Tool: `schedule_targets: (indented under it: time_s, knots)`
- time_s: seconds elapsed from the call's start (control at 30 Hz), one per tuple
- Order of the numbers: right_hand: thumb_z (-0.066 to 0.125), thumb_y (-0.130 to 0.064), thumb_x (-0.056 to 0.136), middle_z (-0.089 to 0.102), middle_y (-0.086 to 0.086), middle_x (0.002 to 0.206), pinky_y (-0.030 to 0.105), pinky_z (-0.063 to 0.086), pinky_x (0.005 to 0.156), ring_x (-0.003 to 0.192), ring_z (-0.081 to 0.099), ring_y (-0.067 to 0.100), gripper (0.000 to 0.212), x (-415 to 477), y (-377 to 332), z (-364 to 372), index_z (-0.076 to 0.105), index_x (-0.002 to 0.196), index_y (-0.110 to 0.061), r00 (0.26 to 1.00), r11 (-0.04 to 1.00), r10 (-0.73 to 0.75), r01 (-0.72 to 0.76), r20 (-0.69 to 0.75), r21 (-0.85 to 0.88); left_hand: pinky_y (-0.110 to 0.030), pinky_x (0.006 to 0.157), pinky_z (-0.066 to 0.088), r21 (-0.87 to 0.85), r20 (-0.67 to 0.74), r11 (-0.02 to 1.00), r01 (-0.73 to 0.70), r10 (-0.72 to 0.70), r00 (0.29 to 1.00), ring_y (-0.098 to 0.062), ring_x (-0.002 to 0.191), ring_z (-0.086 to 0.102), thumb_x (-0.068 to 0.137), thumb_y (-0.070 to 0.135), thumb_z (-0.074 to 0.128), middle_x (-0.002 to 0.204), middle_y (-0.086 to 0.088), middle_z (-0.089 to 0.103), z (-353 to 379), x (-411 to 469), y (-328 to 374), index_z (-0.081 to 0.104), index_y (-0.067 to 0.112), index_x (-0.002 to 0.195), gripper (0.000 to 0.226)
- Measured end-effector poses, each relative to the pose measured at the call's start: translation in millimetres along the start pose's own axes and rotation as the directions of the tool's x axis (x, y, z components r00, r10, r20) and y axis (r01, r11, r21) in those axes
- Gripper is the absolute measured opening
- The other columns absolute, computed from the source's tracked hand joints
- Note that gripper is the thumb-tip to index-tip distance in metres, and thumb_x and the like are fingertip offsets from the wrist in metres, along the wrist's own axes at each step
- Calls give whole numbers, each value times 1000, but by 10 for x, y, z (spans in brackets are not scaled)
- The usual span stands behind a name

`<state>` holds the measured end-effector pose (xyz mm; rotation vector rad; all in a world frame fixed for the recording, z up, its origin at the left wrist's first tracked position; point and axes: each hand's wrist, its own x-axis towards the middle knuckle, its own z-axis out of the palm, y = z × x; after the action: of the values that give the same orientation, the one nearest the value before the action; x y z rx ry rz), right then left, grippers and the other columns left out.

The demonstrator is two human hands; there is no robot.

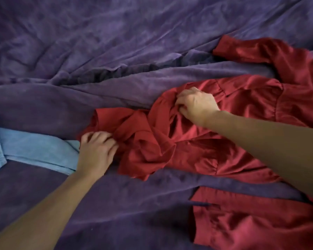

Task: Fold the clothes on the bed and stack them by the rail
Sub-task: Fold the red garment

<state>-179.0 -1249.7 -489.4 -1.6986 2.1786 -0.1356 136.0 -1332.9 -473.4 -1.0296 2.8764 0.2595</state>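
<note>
A red shirt (197, 147) lies bunched up on the purple blanket (116, 51). The right hand (197, 105) curls its fingers tight round a lump of cloth near the shirt's middle. The left hand (96, 152) pinches the shirt's left end with bent fingers. A blue cloth (34, 148) lies just left of the shirt.

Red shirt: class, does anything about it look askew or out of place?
Yes. The red shirt lies bunched and twisted on the purple cover, not flat; the left hand and right hand grip its crumpled folds.
</note>
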Motion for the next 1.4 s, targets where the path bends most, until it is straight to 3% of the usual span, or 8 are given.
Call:
schedule_targets:
  time_s: [0.2,0.37,0.5,0.63,0.73,0.97,1.17,1.4]
  knots:
    - [52,-21,87,67,20,110,38,46,88,105,61,35,27,804,-23,-458,70,104,-10,841,846,493,-403,-223,349,-44,72,44,-405,-154,827,390,-482,863,-43,82,62,93,18,54,86,-30,65,-509,975,-860,62,-2,87,22]
    - [52,-26,90,56,22,127,39,39,98,119,51,38,38,1169,-73,-586,56,125,-10,763,795,598,-525,-245,304,-40,74,54,-571,165,456,683,-751,639,-24,67,69,93,31,49,97,-21,67,-476,1322,-1467,65,9,98,27]
    - [54,-28,90,58,16,107,44,45,85,102,53,36,24,446,-662,-251,63,103,-9,887,977,186,-121,-423,175,-39,87,44,-517,7,687,511,-594,805,-35,103,60,88,55,52,106,-14,67,-361,967,-1255,54,18,120,48]
    - [73,-45,73,64,10,112,42,54,79,101,61,32,49,-519,-1245,384,67,109,-12,979,992,-109,118,-170,44,-39,101,38,-593,293,550,588,-533,794,-31,124,51,72,62,68,138,-12,51,-72,402,-833,23,29,146,92]
    - [85,-41,50,58,10,133,46,53,84,119,57,31,81,-821,-1356,742,65,122,-12,995,984,-41,56,95,-166,-41,104,37,-564,253,629,535,-485,837,-33,125,48,73,34,79,142,-11,48,29,121,-601,22,26,149,95]
    - [60,-16,75,71,5,96,36,49,59,81,67,33,33,-813,-1351,480,65,108,-14,964,955,217,-177,-153,240,-23,100,34,-589,-28,740,324,-419,908,-27,116,56,75,-7,70,128,-11,60,-334,72,-740,56,12,130,59]
    - [45,-26,90,63,6,119,40,45,85,108,59,29,36,-1616,-1891,721,56,125,-19,969,976,-129,86,211,202,-37,79,50,-225,573,693,685,-475,668,-35,97,65,72,-8,72,111,-19,67,-517,-696,-992,64,12,117,50]
    - [75,-14,67,70,5,103,33,54,74,91,67,27,34,-2709,-1560,827,72,101,-15,999,969,7,2,-35,245,-51,85,45,83,93,895,439,-446,890,-43,102,52,72,8,72,110,-21,55,-492,-1053,-265,60,12,121,51]
